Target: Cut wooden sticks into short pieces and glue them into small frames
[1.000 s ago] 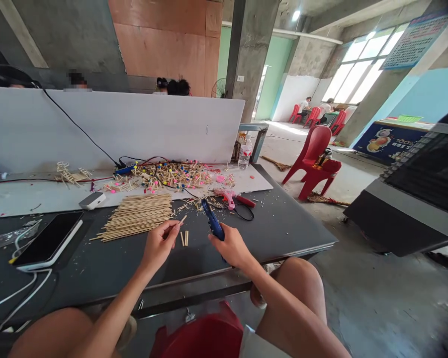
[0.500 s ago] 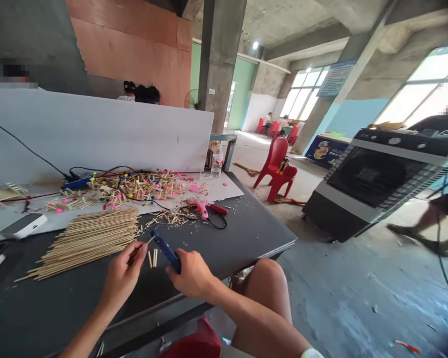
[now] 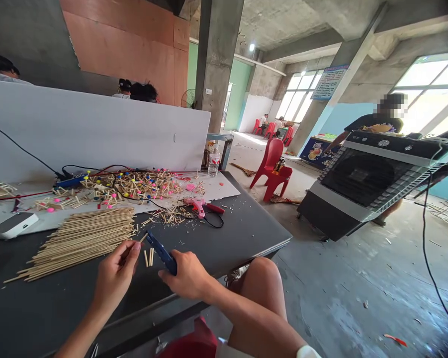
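Between the thumb and fingers of my left hand (image 3: 118,268) is a short thin wooden stick (image 3: 144,237). My right hand (image 3: 188,273) is wrapped round the handles of dark blue pliers (image 3: 162,252), whose jaws meet the stick's far end. Whether the jaws are fully closed is too small to tell. Just below the jaws, a few short cut stick pieces (image 3: 148,257) lie on the dark table (image 3: 242,236). Left of my left hand spreads a pile of long wooden sticks (image 3: 85,238).
Behind lies a heap of short sticks with coloured balls (image 3: 134,186), beside a pink glue gun (image 3: 199,208). A water bottle (image 3: 214,161) stands by the white partition (image 3: 134,129). To the right are a red chair (image 3: 272,166), an air cooler (image 3: 361,174) and another person (image 3: 373,122).
The view has shifted slightly, so the table things sit a little further left. Both hands keep their hold on stick and pliers. The person behind the cooler has moved left.
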A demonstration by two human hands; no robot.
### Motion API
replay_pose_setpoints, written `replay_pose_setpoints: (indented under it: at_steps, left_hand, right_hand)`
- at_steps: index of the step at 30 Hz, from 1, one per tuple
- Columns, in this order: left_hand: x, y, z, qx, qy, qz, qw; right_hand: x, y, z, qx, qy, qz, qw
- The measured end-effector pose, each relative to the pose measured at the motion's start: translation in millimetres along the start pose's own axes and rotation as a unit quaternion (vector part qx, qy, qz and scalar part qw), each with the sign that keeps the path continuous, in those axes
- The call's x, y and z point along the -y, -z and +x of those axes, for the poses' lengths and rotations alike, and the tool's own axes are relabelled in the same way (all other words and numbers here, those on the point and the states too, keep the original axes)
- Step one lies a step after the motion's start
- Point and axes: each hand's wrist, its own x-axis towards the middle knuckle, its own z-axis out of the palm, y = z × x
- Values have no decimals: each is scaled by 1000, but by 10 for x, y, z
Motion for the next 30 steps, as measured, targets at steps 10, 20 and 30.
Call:
replay_pose_setpoints:
  at_steps: [10,20,30]
  left_hand:
    - [25,-4,19,31,2,14,999]
    - [26,9,36,21,-12,59,998]
    - [-56,21,6,29,-61,84,994]
  right_hand:
    - [52,6,-11,2,-9,-19,1000]
    - [48,-38,33,6,-45,-52,998]
    - [80,-68,-20,-1,-18,-28,999]
